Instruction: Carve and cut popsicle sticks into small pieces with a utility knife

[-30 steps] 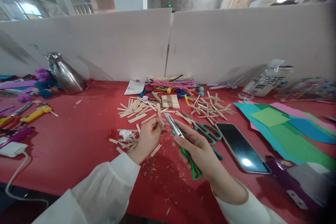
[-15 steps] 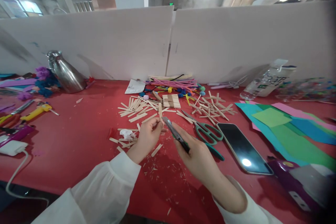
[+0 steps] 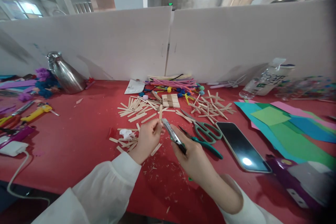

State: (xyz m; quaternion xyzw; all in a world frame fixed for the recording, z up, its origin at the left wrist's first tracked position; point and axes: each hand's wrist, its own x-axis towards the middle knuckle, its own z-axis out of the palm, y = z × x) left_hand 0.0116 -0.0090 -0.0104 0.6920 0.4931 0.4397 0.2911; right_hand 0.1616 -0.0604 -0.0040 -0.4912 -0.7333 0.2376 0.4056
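Note:
Pinched upright between the fingers of my left hand (image 3: 149, 135) is a wooden craft stick (image 3: 160, 111), its upper end showing above them. My right hand (image 3: 193, 157) is closed around a utility knife (image 3: 173, 135), with the blade tip at the stick beside my left fingertips. Whether the blade touches the wood I cannot tell. Loose craft sticks (image 3: 136, 107) lie in a heap beyond my left hand, near a small stack of sticks (image 3: 170, 100) with a brown band. Wood shavings (image 3: 174, 173) are scattered on the red table (image 3: 86, 140) beneath both hands.
Right of my right hand lie green-handled scissors (image 3: 208, 132), teal-handled pliers (image 3: 210, 148) and a phone (image 3: 243, 147). Coloured paper (image 3: 286, 126) and a water bottle (image 3: 262, 78) are farther right. A metal jug (image 3: 67, 73) stands back left, before a white partition (image 3: 118, 45).
My right hand and the knife have shifted slightly left and down, exposing more of the teal-handled pliers. My left hand keeps the stick in nearly the same place.

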